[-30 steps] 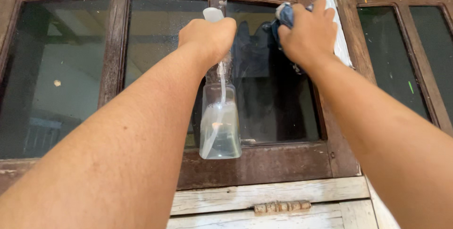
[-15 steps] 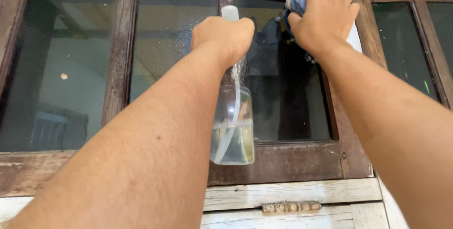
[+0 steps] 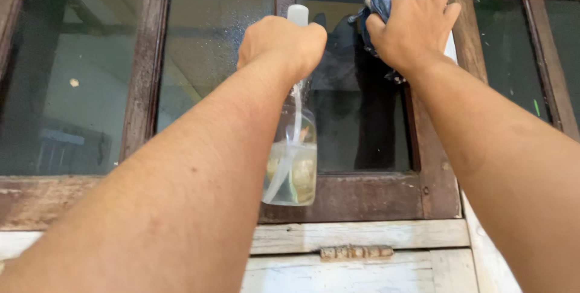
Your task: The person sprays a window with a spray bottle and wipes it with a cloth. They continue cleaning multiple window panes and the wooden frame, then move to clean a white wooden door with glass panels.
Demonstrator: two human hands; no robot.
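My left hand (image 3: 281, 42) is clenched around the neck of the clear spray bottle (image 3: 293, 160), its nozzle facing the right glass pane (image 3: 362, 130), while my right hand (image 3: 414, 24) presses a bunched blue cloth (image 3: 377, 3) against that pane's top right corner to wipe it.

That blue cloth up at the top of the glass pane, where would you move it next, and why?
Probably down the pane. The right hand presses the blue cloth at the top corner, and the glass below looks hazy and streaked. The left hand holds the spray bottle beside it, so a downward wipe seems the likely move.
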